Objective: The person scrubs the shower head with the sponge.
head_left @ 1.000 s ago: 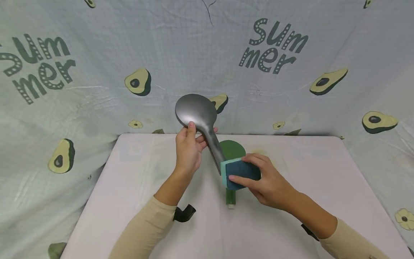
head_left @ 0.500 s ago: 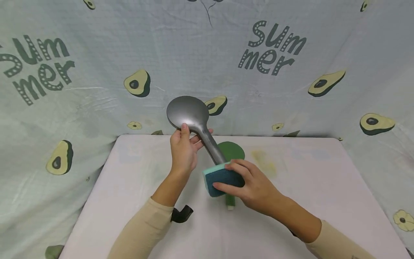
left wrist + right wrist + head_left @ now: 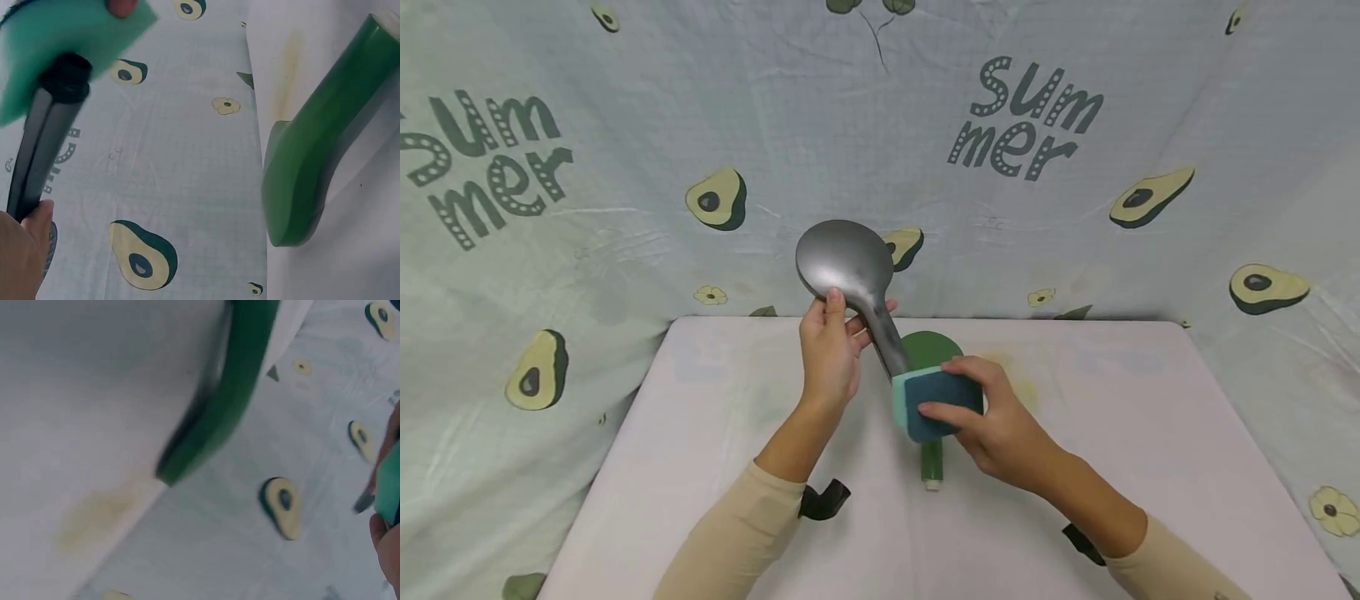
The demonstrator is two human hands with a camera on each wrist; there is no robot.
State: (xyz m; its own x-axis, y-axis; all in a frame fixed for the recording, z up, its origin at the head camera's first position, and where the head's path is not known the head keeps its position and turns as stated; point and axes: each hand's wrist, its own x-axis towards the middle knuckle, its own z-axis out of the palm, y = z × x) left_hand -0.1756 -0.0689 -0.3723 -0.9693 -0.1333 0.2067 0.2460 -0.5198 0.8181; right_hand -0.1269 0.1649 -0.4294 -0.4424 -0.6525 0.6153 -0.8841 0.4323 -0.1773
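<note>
My left hand (image 3: 831, 358) holds a grey shower head (image 3: 844, 260) by its neck, thumb on the near face and fingers behind. The shower head is raised above the table and tilted, its round head up left and its handle slanting down right. With thumb and fingers my right hand (image 3: 1011, 433) pinches a two-tone sponge (image 3: 943, 404), dark blue on one side and mint green on the other. In the head view the sponge hides the handle's lower end. The left wrist view shows the mint side (image 3: 103, 37) behind the black handle end (image 3: 65, 75).
A green shower head (image 3: 931, 346) lies on the white table (image 3: 760, 400) behind the sponge, handle toward me. A yellowish stain (image 3: 97, 515) marks the tabletop. Cloth printed with avocados (image 3: 718, 198) hangs behind and beside the table. Black curved pieces (image 3: 825, 500) show by both wrists.
The sponge moved left and down at the handle's lower end, then back up and right a little. The grey shower head shifted left, then slightly right. Both hands kept their hold.
</note>
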